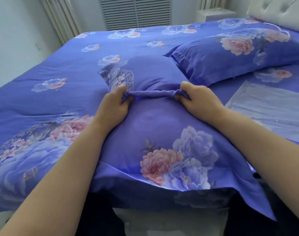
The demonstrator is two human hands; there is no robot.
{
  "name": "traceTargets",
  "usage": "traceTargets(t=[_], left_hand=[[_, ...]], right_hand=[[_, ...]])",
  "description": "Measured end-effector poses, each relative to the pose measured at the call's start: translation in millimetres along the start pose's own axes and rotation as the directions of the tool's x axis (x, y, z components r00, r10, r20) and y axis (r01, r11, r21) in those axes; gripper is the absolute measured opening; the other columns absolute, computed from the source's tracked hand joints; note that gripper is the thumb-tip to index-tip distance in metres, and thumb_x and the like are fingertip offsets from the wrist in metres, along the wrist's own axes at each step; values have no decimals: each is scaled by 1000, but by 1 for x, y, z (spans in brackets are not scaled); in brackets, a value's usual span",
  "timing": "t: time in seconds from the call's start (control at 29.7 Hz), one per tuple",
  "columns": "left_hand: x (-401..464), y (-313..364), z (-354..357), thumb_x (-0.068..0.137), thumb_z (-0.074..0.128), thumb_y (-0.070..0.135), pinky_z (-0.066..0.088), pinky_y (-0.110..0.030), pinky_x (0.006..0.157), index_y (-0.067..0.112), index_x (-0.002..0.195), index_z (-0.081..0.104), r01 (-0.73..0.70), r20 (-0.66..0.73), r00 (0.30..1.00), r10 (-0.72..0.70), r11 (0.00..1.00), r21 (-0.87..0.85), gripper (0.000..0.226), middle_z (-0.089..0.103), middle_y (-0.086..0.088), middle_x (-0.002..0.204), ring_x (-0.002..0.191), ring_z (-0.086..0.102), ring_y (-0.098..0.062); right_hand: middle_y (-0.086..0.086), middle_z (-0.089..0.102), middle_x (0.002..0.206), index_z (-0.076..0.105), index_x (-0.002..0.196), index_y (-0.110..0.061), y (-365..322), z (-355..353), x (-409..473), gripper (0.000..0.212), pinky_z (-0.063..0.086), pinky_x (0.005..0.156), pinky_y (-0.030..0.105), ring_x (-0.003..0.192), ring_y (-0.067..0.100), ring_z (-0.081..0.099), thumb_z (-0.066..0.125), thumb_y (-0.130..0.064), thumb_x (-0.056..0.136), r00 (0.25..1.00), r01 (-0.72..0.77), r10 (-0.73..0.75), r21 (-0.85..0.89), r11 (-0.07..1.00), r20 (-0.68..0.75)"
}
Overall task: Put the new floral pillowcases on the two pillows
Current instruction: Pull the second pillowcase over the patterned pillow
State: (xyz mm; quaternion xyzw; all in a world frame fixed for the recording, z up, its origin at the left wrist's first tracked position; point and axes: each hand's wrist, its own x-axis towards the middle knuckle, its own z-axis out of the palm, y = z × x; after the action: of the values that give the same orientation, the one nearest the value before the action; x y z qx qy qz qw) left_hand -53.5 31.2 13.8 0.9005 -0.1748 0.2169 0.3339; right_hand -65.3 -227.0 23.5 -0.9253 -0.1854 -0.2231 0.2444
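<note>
Bed (43,92): one cased pillow (239,53) lies far right. Near pillow (154,133) lies lengthwise away from the person. Its bunched pillowcase hem (154,93) runs crosswise between left hand (113,103) and right hand (200,97), both pinching it, equally near.

1. Left hand (113,106) and right hand (199,99) are bare, with no rings or gloves;
2. both forearms are uncovered, no sleeves reaching them;
3. dark clothing shows below, near the legs.

Home bedroom, bed (60,68), tufted headboard (280,11)
</note>
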Motion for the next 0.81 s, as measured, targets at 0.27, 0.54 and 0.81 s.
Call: traceTargets(t=[0.27,0.54,0.81], left_hand=[[10,-21,-1,74,64,54,29,-28,53,2,63,51,371,354,880,-317,924,-93,55,39,1,57,54,34,-11],[5,-55,-55,48,54,89,49,-30,81,16,93,72,536,666,612,-427,843,48,87,71,9,93,84,63,-9],[10,-25,-10,72,55,23,41,-34,87,9,71,67,103,-95,992,-87,977,187,19,60,-8,95,96,54,-32]], right_hand=[[-3,38,58,38,59,-16,22,1,22,47,29,53,21,58,12,36,67,-46,81,915,-311,236,202,929,327],[-9,55,67,64,78,-13,60,-51,5,31,37,63,17,66,9,44,57,-41,90,587,-516,307,54,855,749],[10,64,90,55,97,-14,27,-17,10,15,38,68,35,86,35,58,56,-23,85,955,-295,294,-226,929,-36]])
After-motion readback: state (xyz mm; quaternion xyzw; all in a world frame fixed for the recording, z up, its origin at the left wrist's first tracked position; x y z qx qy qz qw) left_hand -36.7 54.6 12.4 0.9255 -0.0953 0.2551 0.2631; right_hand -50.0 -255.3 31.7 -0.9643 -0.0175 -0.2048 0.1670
